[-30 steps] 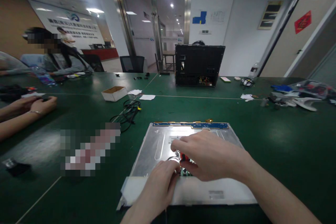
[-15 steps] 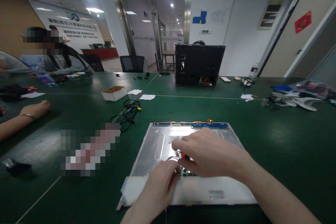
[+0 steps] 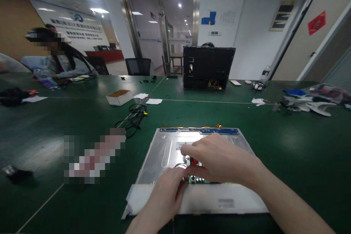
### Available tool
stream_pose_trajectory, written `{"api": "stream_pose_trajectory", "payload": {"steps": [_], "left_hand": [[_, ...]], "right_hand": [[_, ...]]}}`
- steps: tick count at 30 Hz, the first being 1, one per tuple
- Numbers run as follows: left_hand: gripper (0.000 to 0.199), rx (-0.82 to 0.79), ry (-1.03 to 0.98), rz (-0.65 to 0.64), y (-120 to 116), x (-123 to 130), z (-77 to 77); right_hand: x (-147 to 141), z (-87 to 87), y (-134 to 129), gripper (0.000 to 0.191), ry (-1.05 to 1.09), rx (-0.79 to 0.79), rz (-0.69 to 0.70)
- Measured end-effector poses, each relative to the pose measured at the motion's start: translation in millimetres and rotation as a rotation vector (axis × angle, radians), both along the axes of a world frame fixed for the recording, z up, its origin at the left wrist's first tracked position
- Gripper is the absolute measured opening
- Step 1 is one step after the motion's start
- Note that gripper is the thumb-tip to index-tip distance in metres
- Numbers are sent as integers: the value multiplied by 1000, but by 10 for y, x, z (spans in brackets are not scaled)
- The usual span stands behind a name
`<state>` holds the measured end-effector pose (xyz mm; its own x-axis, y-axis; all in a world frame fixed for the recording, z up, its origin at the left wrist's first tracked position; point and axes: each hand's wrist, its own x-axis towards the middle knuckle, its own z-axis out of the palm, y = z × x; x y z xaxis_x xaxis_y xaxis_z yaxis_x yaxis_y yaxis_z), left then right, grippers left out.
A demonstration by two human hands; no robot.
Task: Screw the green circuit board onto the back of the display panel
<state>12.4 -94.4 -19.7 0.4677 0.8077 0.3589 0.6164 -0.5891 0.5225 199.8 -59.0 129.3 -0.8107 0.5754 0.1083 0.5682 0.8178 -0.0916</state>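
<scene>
A silver display panel (image 3: 153, 157) lies back side up on the green table, with a narrow blue circuit board (image 3: 181, 130) along its far edge. My right hand (image 3: 222, 157) is closed over the panel's middle around a red-handled screwdriver (image 3: 193, 161), whose tip is hidden. Just below and to the left, my left hand (image 3: 170, 188) has its fingers bent together at a small green circuit board (image 3: 196, 180); what they pinch, if anything, is hidden. Thin dark wires loop beside its fingertips. A whitish strip (image 3: 203, 199) covers the panel's near edge.
Black cables (image 3: 134, 119) lie left of the panel, near a small open box (image 3: 119, 98). A black equipment housing (image 3: 208, 67) stands at the far side. White parts and plastic (image 3: 309, 104) are piled at the right. Another person (image 3: 63, 58) sits far left.
My right hand has shifted very slightly while staying on the tool. My left hand keeps its place. Another person's forearm at the left edge has gone out of view.
</scene>
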Motion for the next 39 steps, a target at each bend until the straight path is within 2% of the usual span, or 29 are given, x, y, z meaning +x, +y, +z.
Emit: {"api": "stream_pose_trajectory", "payload": {"steps": [9, 15, 21, 25, 30, 39], "left_hand": [[17, -47, 51, 24, 2, -9, -10], [17, -61, 61, 20, -1, -10, -2], [19, -8, 12, 17, -5, -1, 12], [18, -10, 13, 27, -9, 5, 26], [17, -33, 34, 32, -5, 7, 23], [18, -64, 28, 8, -8, 10, 46]], "right_hand": [[4, 8, -20, 11, 1, -8, 24], [12, 23, -42, 14, -2, -18, 75], [2, 0, -8, 21, 10, -3, 10], [-7, 1, 3, 17, -11, -3, -17], [-3, 18, -19, 11, -19, -17, 16], [6, 45, -46, 13, -11, -47, 60]]}}
